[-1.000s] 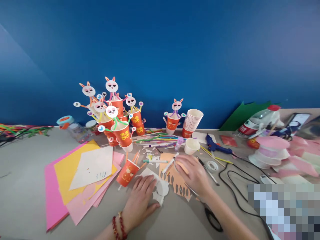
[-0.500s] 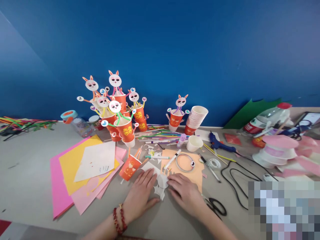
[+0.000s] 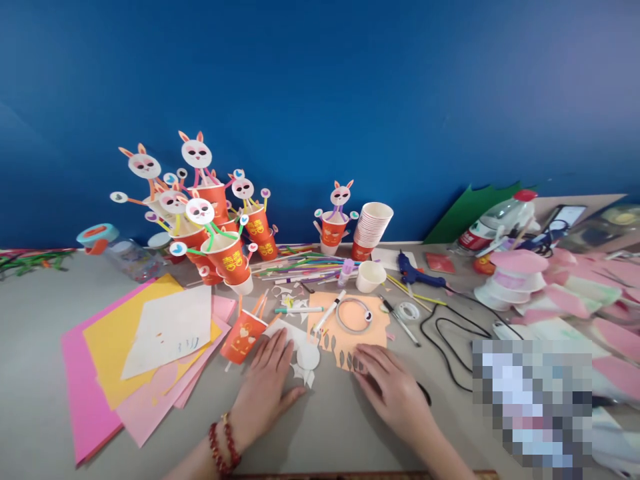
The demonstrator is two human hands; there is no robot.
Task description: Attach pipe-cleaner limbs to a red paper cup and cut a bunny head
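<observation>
My left hand (image 3: 265, 373) lies palm down with its fingers stretched over the edge of a white paper sheet (image 3: 296, 338). Beside its fingertips is a white paper disc (image 3: 308, 358) with two orange ears, among white scraps (image 3: 303, 377). My right hand (image 3: 393, 387) rests at the lower edge of an orange paper sheet (image 3: 378, 332) with leaf-shaped holes. Its fingers are slightly bent and apart, and I see nothing held; the fingertips' undersides are hidden. A red paper cup (image 3: 244, 337) tilts just left of my left hand.
Cups with paper rabbit heads (image 3: 229, 260) stand at the back left, near stacked cups (image 3: 374, 225). Coloured sheets (image 3: 100, 360) lie left. Toward the right are a blue glue gun (image 3: 420, 277), black cable (image 3: 450, 347), tape roll (image 3: 407, 311) and pink-and-white paper pieces (image 3: 560, 293). Scissors are partly hidden behind my right hand.
The view has turned right, so things sit further left. My right hand has moved from the white disc to the orange sheet, uncovering the disc. My left hand stays flat beside it.
</observation>
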